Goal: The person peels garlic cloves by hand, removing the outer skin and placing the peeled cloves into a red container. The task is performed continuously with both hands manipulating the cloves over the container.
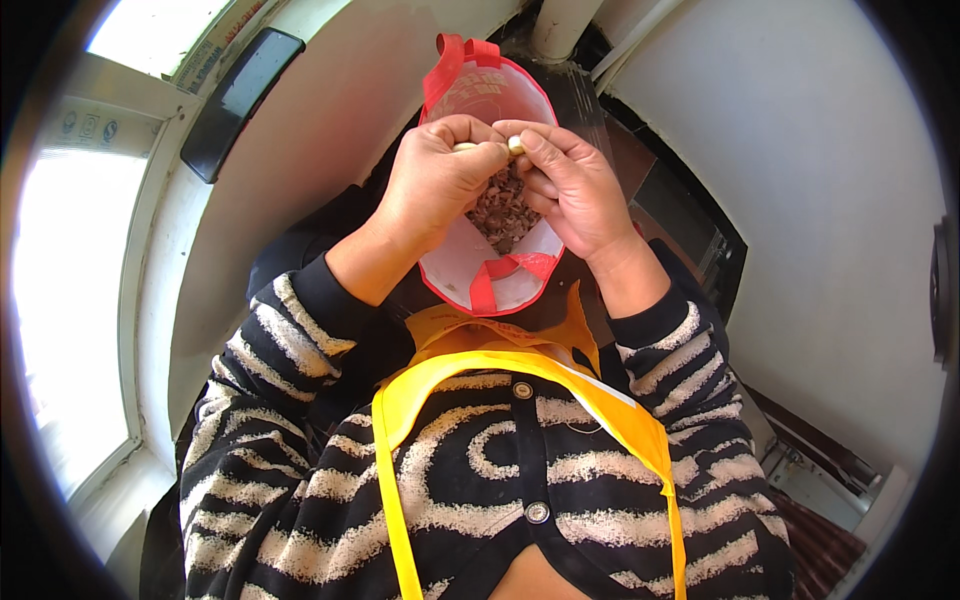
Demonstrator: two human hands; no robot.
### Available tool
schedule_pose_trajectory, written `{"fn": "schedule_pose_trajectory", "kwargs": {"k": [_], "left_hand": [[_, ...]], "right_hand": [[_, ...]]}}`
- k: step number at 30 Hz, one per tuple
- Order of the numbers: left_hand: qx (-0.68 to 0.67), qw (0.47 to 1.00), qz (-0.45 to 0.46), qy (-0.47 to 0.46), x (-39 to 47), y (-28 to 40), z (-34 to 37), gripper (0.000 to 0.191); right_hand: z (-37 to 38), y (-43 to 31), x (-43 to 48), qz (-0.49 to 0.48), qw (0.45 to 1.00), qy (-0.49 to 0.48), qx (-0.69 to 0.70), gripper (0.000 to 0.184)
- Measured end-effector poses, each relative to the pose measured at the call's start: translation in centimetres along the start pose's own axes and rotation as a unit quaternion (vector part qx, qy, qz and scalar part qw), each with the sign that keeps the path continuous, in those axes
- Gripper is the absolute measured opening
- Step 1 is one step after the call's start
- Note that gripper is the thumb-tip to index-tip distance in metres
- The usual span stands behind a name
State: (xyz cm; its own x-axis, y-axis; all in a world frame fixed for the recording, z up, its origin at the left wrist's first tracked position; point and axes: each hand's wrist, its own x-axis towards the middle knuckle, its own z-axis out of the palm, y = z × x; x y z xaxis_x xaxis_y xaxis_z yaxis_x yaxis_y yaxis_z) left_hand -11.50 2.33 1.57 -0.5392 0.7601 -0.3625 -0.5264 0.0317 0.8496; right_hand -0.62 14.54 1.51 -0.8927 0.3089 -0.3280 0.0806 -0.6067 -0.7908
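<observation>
Over the mouth of a red-edged bag with a white lining (pixel 454 259), my two hands meet at the fingertips. Between the thumb and forefinger of my right hand (pixel 574 180) is a small pale, kernel-like piece (pixel 515 145). My left hand (pixel 435 176) touches or nearly touches it with thumb and forefinger. Another pale yellowish piece (pixel 464 147) shows in the curl of my left hand, mostly hidden by the fingers. Below the hands, brown shell-like fragments (pixel 499 214) lie inside the bag, partly covered from view.
A dark phone-like device (pixel 244 101) rests on the window ledge at left. Red bag handles (pixel 484 289) stand at the near and far rims. A yellow apron (pixel 517 364) hangs before me. A white wall (pixel 795 187) rises at right; a pale pipe (pixel 564 30) stands behind the bag.
</observation>
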Motion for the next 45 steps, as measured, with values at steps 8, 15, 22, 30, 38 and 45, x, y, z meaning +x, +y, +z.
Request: {"fn": "schedule_pose_trajectory", "kwargs": {"k": [8,15,22,30,38,45], "left_hand": [[-0.012,1.000,-0.001,0.012,0.2,-0.4,0.1,0.008],[0.009,1.000,0.017,0.013,0.2,-0.6,0.3,0.010],[-0.006,1.000,0.004,0.005,0.6,-0.9,0.1,0.009],[0.020,0.999,0.026,0.021,0.5,-0.9,-0.2,0.010],[0.032,0.999,0.042,0.005,0.3,-0.7,0.2,0.008],[0.008,1.000,0.010,-0.001,0.2,-0.4,0.3,0.008]], "right_hand": [[-0.4,0.5,0.2,0.035,0.992,-0.019,0.120,0.023],[-1.0,0.9,0.4,0.083,0.972,-0.030,0.219,0.020],[-0.2,0.6,0.0,-0.169,0.973,0.063,-0.142,0.017],[0.2,0.0,0.0,-0.300,0.848,0.090,-0.428,0.014],[-0.4,0.0,0.0,-0.080,0.983,0.065,-0.150,0.020],[-0.4,-0.3,-0.2,-0.062,0.989,0.040,-0.125,0.021]]}}
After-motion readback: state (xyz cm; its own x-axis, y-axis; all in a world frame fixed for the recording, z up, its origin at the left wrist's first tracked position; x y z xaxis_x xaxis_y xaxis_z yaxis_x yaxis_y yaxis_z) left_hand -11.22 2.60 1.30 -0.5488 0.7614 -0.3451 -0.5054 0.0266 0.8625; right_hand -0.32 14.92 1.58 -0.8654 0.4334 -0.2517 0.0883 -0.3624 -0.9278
